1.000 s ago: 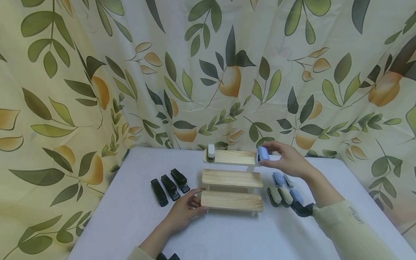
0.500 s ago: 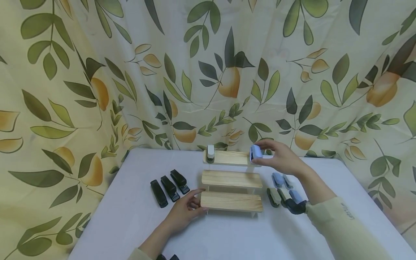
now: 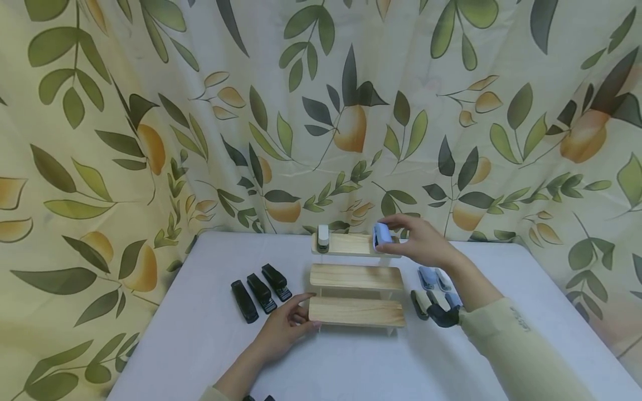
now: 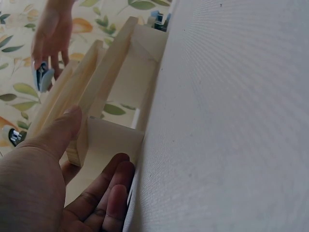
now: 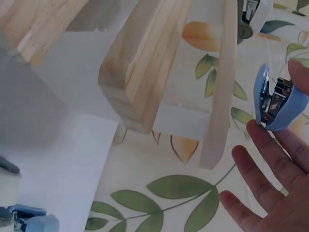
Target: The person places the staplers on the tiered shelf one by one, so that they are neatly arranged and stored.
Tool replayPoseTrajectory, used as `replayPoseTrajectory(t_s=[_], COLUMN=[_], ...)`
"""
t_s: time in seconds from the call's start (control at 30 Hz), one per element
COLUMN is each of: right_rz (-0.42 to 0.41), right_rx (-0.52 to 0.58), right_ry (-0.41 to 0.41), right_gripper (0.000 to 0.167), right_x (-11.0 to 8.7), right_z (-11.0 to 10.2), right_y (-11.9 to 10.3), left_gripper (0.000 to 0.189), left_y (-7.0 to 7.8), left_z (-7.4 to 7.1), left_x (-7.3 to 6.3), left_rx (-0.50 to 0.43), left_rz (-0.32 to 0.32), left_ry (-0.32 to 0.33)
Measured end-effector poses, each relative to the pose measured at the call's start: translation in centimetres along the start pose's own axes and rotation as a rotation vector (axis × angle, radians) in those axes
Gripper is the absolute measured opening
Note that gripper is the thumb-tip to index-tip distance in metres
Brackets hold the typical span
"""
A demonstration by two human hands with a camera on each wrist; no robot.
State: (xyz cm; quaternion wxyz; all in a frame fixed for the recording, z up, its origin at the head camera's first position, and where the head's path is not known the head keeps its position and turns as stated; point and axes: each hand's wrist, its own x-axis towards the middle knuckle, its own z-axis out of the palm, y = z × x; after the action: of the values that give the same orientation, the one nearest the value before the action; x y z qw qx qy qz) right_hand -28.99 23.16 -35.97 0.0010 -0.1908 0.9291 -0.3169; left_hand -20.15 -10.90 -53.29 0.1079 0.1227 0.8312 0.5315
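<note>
In the head view my right hand [image 3: 421, 239] pinches a small light-blue stapler [image 3: 383, 235] between thumb and fingers at the right part of the top tier of a three-tier wooden stand [image 3: 356, 312]. The right wrist view shows the blue stapler [image 5: 294, 113] slightly apart from the top board [image 5: 222, 87], its metal inside facing the camera. My left hand [image 3: 282, 332] grips the left end of the lowest tier; in the left wrist view the thumb lies on the board [image 4: 104, 77] and other fingers curl below. A white-topped stapler [image 3: 323, 234] stands at the top tier's left end.
Left of the stand, black staplers [image 3: 259, 292] lie in a slanted row on the white table [image 3: 200, 356]. On its right sits a cluster of small staplers, blue [image 3: 427, 277] and cream [image 3: 420, 303], partly covered by the black wrist strap [image 3: 443, 316]. A leaf-patterned curtain [image 3: 321, 111] hangs behind.
My right hand has carried the blue stapler leftward, from the top tier's right end to a place further in along it. The left hand keeps its grip on the lowest tier.
</note>
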Motion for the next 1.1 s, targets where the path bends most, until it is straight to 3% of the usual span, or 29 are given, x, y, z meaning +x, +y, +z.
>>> replayPoseTrajectory(t_s=[1.1], right_rz=[-0.055], right_rx=[0.157], right_ry=[-0.063], right_gripper=[0.067], right_x=[2.5], right_z=[3.3], right_y=[-2.1], left_gripper=[0.065], left_y=[-0.2], left_z=[0.1], left_x=[0.0], left_rx=[-0.005], left_rz=[0.017], left_ry=[0.004])
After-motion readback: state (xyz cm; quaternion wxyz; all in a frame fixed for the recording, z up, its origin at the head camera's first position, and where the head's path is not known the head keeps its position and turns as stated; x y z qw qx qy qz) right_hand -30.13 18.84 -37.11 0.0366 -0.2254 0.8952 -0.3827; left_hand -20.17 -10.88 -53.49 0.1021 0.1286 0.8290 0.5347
